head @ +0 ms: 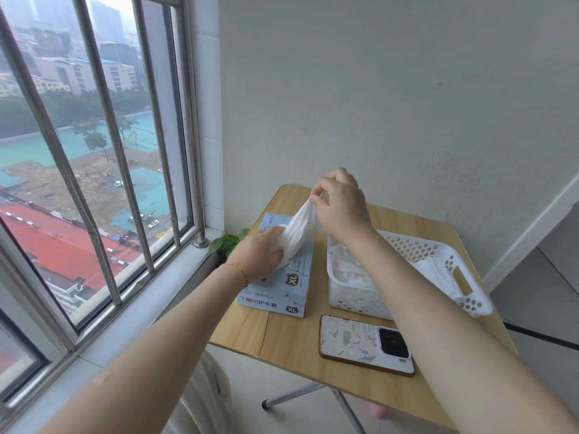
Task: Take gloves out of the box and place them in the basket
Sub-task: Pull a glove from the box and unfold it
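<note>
The left hand [258,253] presses on the glove box [280,277] at the worktop's [291,339] left edge, gripping the lower end of a white glove [299,233]. The right hand [340,202] pinches its upper end, pulling it taut above the box. More gloves [347,270] lie in the white basket [407,249] just right of it; a phone [365,344] rests near the front edge.

Thin white glove [299,230]: soft, matt, stretchy film. Pale blue glove box [283,288] is matt printed cardboard; white perforated basket [404,274] is smooth plastic. Light wood-grain counter [291,339] has satin laminate, metal legs.
</note>
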Tool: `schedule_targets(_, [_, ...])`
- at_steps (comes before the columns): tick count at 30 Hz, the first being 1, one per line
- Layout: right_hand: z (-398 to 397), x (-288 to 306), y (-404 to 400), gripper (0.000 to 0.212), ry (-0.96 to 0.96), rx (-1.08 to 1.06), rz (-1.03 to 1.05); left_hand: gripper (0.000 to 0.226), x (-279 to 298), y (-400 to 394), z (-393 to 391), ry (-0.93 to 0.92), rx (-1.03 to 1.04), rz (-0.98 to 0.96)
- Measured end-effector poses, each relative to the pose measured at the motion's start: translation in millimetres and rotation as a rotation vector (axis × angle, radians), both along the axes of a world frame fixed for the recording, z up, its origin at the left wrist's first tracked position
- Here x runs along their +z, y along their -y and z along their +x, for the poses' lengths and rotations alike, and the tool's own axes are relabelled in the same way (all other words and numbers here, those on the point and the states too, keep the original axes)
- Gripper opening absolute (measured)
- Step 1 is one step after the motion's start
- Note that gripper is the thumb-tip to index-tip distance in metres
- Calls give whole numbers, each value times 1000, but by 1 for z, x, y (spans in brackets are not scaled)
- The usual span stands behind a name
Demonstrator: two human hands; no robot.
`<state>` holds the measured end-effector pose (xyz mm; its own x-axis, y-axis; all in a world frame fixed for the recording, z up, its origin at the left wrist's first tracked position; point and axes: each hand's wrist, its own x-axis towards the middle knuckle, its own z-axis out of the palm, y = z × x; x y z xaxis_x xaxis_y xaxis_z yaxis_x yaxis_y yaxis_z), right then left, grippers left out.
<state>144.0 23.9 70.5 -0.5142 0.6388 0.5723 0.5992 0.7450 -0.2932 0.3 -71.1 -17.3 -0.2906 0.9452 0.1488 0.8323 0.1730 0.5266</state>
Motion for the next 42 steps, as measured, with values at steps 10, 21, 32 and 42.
schedule_targets(10, [10,-4,-9,25,247,-146,-5,30,15,10,9,5,128,334])
schedule_targets(21, [6,-19,12,11,510,-45,-193,26,10,1,18,91,44,126])
schedule_targets(32, [11,3,-8,22,-25,-25,-48,46,18,2,16,78,18,91])
schedule_targets(42, [25,27,-11,16,-851,62,-954,55,29,0,13,216,25,61])
